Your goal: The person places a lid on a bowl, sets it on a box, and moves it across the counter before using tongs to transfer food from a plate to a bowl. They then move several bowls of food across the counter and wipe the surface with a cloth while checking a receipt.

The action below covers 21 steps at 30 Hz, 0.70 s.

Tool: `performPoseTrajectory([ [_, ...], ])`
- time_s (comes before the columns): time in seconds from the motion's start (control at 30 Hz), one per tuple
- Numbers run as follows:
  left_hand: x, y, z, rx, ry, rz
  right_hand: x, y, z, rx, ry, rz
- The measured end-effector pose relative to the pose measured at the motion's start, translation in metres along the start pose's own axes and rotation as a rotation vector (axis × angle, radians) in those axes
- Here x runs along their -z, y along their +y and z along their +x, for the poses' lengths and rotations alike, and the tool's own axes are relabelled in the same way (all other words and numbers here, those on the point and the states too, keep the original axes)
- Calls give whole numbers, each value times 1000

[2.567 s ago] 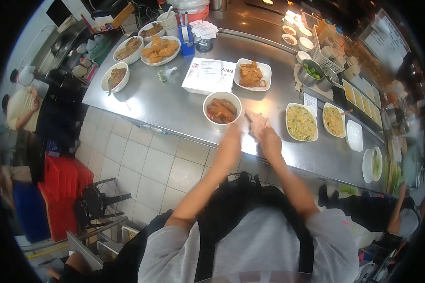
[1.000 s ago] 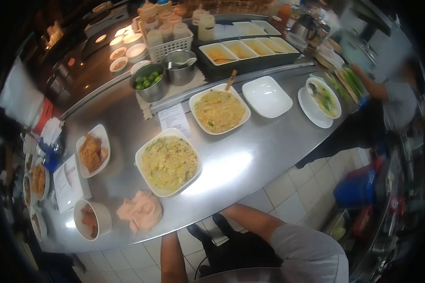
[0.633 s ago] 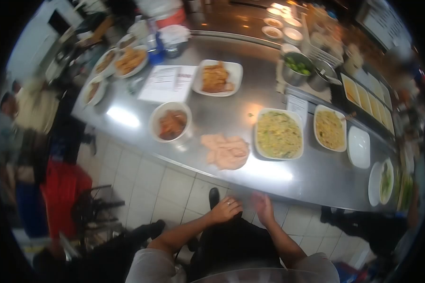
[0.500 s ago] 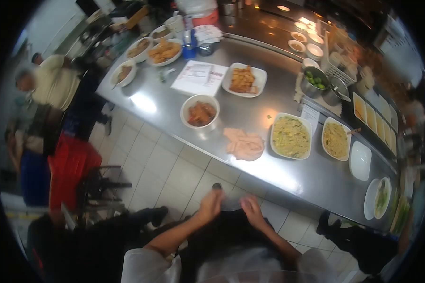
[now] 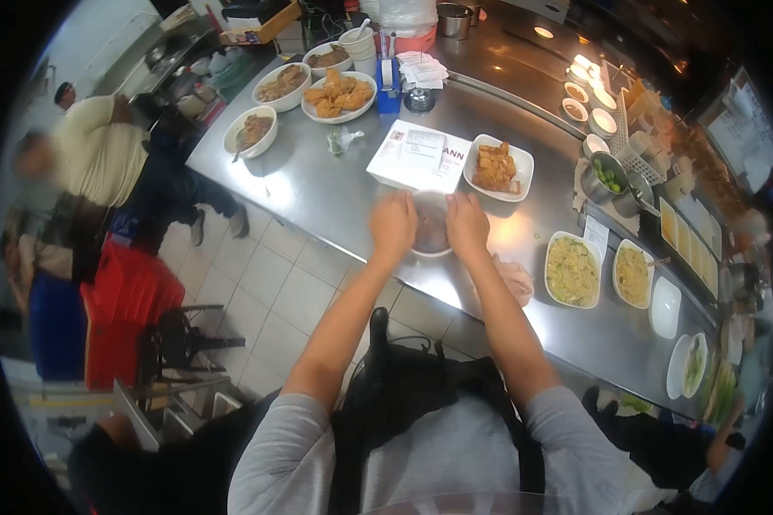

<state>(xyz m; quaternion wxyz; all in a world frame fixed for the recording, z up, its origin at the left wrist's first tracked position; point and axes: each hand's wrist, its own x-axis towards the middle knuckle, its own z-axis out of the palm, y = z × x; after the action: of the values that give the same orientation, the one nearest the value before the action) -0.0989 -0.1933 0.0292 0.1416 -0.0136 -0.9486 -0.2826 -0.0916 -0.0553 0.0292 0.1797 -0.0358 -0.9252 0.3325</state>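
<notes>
Over a round white bowl [image 5: 432,230] of dark brown food, both of my hands meet its upper edge. My left hand [image 5: 394,225] is at the bowl's left side and my right hand [image 5: 467,225] at its right side, fingers bent and closed. A hazy, see-through round lid seems to lie across the bowl between them. Just behind stands a white box with a paper slip [image 5: 420,153]. A square white dish of fried pieces [image 5: 496,169] is behind my right hand. A crumpled pinkish cloth [image 5: 512,279] lies beside my right forearm.
Bowls of fried food [image 5: 338,95] stand at the back left of the steel counter [image 5: 318,202]. On the right are rice dishes [image 5: 573,270], an empty white dish [image 5: 665,307] and a pot of green limes [image 5: 605,176]. A person [image 5: 103,154] bends at the far left, near red crates [image 5: 133,300].
Both hands have moved forward from near my body to the bowl, bringing the clear round piece over it. The view has shifted, so the counter's things appear further right.
</notes>
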Motion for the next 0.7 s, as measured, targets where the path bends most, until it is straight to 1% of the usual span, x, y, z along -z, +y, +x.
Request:
performPoseTrajectory([
  [0.03,4,5,3,-13,-14,-18,-3,-1,1,-14,11,-20],
  [0.1,12,13,-1,-24,28,-44,-4,-3,-3,-52,79,42],
  [0.13,10,11,-3,-33,6,-58,-4,-6,-4,-73,85,24],
  [0.2,7,6,0,-119,108,-85,-2,-12,-3,-88,110,9],
  [0.23,6,0,8,-132,96,-99,-1,-12,1,-101,122,-5],
  [0.3,2,-10,23,-96,-144,-318,0,-4,7,-251,-37,-63],
  [0.33,0,-9,25,-104,-156,-331,1,5,5,-264,-29,-77],
  [0.4,-5,0,26,-145,-387,-413,3,21,8,-115,-195,-305],
  [0.43,-12,3,26,-147,-370,-481,7,25,12,-106,-193,-305],
  [0.47,-18,5,26,-146,-357,-544,12,28,12,-175,-197,-279],
  [0.5,-18,8,26,-138,-360,-538,16,28,8,-251,-208,-251],
  [0.53,-17,12,27,-128,-406,-571,19,26,8,-252,-213,-246],
  [0.57,-16,16,34,-126,-442,-605,23,24,15,-251,-225,-304],
  [0.6,-20,17,39,-133,-433,-602,25,20,22,-252,-233,-362],
  [0.67,-26,17,38,-117,-465,-618,27,18,26,-248,-258,-362],
  [0.7,-22,17,39,-101,-490,-598,27,20,26,-307,-280,-362],
])
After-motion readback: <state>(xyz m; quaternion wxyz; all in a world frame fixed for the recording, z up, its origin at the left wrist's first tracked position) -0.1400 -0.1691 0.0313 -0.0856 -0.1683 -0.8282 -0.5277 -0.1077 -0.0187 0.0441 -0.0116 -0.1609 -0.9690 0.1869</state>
